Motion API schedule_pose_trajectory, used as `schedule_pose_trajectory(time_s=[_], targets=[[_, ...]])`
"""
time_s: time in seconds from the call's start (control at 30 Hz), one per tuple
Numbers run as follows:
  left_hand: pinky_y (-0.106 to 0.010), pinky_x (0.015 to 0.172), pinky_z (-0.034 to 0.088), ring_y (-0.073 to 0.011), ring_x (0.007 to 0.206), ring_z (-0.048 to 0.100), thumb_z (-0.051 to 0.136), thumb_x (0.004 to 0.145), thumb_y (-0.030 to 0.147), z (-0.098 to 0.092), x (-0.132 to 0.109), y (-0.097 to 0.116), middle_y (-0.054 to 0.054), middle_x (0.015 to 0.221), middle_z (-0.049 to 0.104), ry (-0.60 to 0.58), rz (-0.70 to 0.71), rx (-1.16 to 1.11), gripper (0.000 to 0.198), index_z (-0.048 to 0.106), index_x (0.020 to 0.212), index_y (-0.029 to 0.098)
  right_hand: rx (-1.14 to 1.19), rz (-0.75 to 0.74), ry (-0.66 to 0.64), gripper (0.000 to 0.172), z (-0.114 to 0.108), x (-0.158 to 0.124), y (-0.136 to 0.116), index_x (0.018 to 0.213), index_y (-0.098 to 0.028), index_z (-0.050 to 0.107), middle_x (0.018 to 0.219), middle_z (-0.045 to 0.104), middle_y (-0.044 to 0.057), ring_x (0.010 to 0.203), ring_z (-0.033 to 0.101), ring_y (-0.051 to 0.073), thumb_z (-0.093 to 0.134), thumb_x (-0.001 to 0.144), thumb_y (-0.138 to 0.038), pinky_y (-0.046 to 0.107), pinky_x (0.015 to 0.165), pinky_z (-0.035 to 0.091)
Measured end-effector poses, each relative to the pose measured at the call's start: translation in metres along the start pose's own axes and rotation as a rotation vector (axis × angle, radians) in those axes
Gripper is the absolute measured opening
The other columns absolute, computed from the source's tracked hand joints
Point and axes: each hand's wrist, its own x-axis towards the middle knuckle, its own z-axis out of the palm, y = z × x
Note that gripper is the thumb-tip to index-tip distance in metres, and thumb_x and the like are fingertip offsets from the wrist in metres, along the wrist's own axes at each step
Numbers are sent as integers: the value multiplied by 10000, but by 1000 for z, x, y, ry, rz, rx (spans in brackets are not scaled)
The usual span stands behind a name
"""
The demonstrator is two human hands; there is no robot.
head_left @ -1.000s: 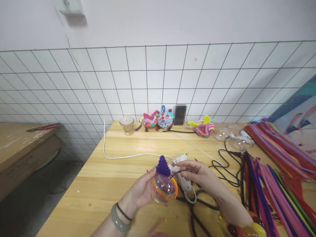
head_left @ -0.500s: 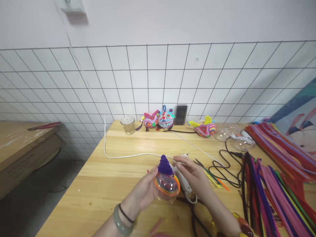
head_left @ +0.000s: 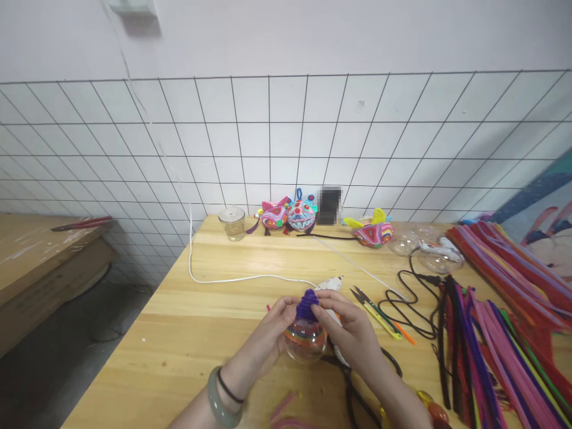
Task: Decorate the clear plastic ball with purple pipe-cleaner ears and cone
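Note:
A clear plastic ball [head_left: 305, 351] with an orange and rainbow band around it is between my hands, above the table. On its upper side stands a purple fuzzy cone of coiled pipe cleaner [head_left: 306, 305]. My left hand [head_left: 272, 330] is closed around the ball's left side, its fingertips by the cone. My right hand [head_left: 346, 319] pinches the cone from the right with thumb and fingers. Behind and partly under my right hand lies a white glue gun [head_left: 329, 285], its middle hidden.
Scissors [head_left: 375, 313] and pens lie right of my hands. Bundles of pipe cleaners [head_left: 496, 351] cover the table's right side. Decorated fish-like figures [head_left: 301, 215] and a clear cup [head_left: 233, 224] stand along the wall. A white cord [head_left: 236, 280] crosses the table; clear balls [head_left: 440, 259] sit farther right.
My right hand has moved left and down onto the purple cone, and its fingers have closed on it. The ball has tilted and shifted slightly right in my left hand.

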Motion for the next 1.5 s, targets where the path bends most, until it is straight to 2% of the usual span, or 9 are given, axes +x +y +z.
schedule_pose_trajectory(time_s=[0.37, 0.57, 0.77, 1.0, 1.2, 1.33, 1.5], targets=[[-300, 695, 485, -165, 747, 620, 624, 786, 294, 3, -1, 3, -55, 859, 626, 9, -21, 7, 236, 551, 964, 159, -12, -13, -37, 147, -1, -1, 0, 776, -209, 698, 874, 669, 70, 863, 613, 200, 560, 826, -226, 321, 800, 489], [-283, 690, 475, -174, 779, 628, 652, 760, 317, 2, -1, 2, -38, 879, 620, 17, -33, 47, 251, 559, 947, 177, 33, 20, -13, 178, -3, -2, 0, 882, -218, 692, 934, 670, 66, 903, 609, 206, 538, 849, -302, 317, 806, 490], [-269, 649, 467, -156, 737, 630, 677, 732, 340, 0, 0, -2, -31, 914, 613, 10, -46, 83, 289, 563, 949, 188, 7, 38, -8, 224, 0, -1, -2, 721, -198, 677, 831, 661, 66, 854, 621, 213, 531, 847, -311, 319, 764, 496], [-281, 637, 472, -176, 763, 626, 685, 720, 350, 0, 1, -2, -47, 922, 608, 28, -51, 84, 306, 571, 948, 180, 23, 61, -15, 258, 2, -2, -1, 661, -198, 672, 745, 645, 55, 808, 619, 214, 537, 837, -329, 318, 731, 502], [-291, 711, 462, -167, 775, 621, 650, 762, 326, -1, 1, 1, -47, 895, 626, 21, -18, 32, 257, 593, 958, 169, 133, 101, -27, 283, -2, 0, -3, 860, -209, 723, 935, 693, 80, 912, 616, 235, 511, 854, -396, 360, 836, 486], [-304, 777, 455, -193, 884, 608, 565, 829, 316, -4, 2, 2, -98, 999, 641, 36, 68, -31, 243, 603, 997, 144, 186, 200, 54, 366, -3, 1, 0, 942, -199, 715, 1006, 697, 90, 960, 615, 242, 479, 857, -466, 389, 882, 470], [-353, 670, 490, -236, 799, 647, 493, 855, 386, -9, 5, 4, -129, 971, 670, 99, -43, -100, 330, 577, 1053, 136, 150, 266, 76, 412, -2, -1, 5, 953, -188, 716, 1005, 704, 105, 918, 633, 249, 473, 847, -504, 405, 862, 479]])
